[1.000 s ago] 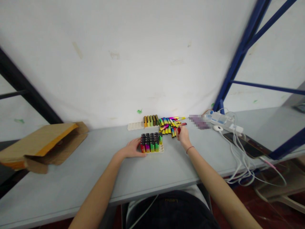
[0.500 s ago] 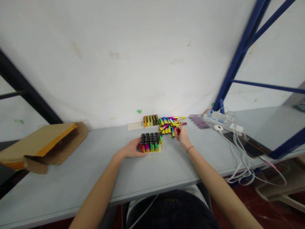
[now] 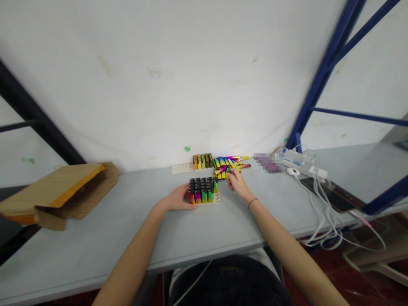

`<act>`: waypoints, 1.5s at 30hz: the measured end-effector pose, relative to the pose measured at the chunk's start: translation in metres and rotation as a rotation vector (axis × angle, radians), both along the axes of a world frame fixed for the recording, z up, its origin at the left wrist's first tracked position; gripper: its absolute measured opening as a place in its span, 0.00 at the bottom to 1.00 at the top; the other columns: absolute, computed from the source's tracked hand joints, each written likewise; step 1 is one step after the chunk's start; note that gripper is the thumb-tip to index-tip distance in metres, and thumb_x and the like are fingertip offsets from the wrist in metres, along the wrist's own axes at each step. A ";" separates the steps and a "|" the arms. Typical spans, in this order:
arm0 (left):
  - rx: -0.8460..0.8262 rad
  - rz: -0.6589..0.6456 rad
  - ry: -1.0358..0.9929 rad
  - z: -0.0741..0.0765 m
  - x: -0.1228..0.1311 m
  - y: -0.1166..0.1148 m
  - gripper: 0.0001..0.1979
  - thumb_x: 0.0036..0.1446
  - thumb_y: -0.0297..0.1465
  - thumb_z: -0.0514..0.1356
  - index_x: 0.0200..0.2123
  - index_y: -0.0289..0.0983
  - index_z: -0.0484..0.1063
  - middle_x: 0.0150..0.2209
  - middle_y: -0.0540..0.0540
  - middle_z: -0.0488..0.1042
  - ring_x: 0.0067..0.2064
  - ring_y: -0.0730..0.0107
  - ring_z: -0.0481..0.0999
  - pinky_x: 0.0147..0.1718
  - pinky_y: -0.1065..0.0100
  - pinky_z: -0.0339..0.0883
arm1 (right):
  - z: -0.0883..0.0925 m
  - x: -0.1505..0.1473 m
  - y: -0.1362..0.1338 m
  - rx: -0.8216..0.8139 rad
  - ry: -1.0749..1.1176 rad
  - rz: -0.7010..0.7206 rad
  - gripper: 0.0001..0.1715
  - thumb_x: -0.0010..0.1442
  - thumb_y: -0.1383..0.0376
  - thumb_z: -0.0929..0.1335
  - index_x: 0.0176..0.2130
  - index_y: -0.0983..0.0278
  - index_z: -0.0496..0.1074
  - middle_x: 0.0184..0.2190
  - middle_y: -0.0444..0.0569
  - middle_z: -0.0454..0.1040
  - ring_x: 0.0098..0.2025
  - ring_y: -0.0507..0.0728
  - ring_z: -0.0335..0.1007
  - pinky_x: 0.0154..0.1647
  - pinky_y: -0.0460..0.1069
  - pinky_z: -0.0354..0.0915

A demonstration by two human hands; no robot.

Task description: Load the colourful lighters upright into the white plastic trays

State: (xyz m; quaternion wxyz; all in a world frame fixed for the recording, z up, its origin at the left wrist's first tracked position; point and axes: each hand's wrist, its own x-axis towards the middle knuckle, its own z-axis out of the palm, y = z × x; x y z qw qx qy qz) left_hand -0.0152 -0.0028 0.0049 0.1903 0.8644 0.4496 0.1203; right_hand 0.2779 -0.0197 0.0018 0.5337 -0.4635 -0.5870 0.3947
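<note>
Several black-topped colourful lighters stand upright in rows in a white tray, whose bare holes show at the right side. Around the left side of these rows is my left hand, thumb and fingers apart, resting on the tray's edge. My right hand is closed at the near edge of a loose pile of bright wrapped lighters; what its fingers hold, if anything, is too small to make out. Behind stands a block of yellow-topped lighters, beside a white holed tray.
An open cardboard box lies on the left of the grey table. On the right are a power strip, white cables, a dark phone and a blurred purple item. Blue and black metal posts flank the wall.
My right hand has moved left, toward the standing lighters, and the red item seen at its fingers earlier no longer shows. My left hand stays beside the tray.
</note>
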 end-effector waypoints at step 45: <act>-0.015 0.020 -0.001 -0.001 0.000 0.000 0.47 0.41 0.47 0.71 0.63 0.36 0.64 0.64 0.37 0.67 0.63 0.42 0.66 0.64 0.50 0.57 | -0.003 0.062 0.011 -0.194 -1.055 -0.367 0.15 0.65 0.60 0.64 0.43 0.65 0.78 0.41 0.58 0.79 0.44 0.61 0.75 0.43 0.49 0.63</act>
